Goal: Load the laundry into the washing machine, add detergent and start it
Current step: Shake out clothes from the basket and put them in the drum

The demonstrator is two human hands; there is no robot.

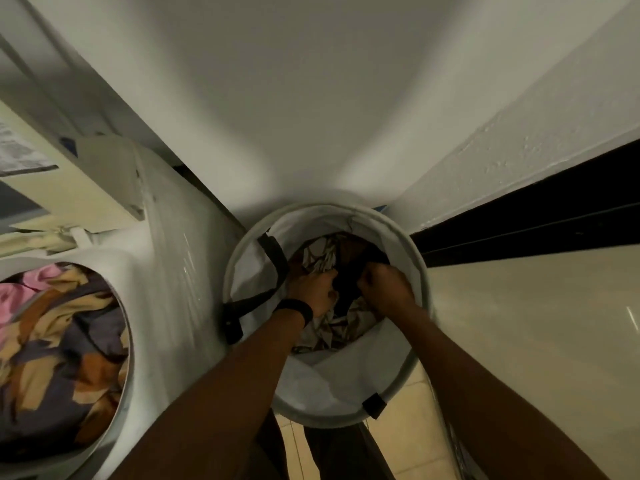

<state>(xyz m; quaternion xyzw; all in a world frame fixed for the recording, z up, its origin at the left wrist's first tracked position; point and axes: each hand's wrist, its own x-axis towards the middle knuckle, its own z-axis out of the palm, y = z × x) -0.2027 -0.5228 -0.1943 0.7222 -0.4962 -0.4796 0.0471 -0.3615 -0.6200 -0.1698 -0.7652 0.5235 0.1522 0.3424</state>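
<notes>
Where a white wall fills the far half of the view, a washer stands at the left, its round opening facing up and packed with clothes in pink, tan, orange and grey-blue. A cream panel stands at the washer's far left edge. A dark band runs along the right side above a pale glossy surface. Just right of the washer, touching its side, sits a round white hamper, open at the top, on tan floor tiles. A dark strap hangs across the hamper's left rim. At the hamper's bottom lies a pile of laundry, printed brown and cream, with a dark garment on top at the middle. Both forearms reach down from the near edge into the hamper. The left hand has its fingers curled into the pile just left of the dark garment. The right hand is clenched in a fist round the dark garment's right side. The two hands sit close together, the dark garment between them. A black wristband circles the left wrist.
</notes>
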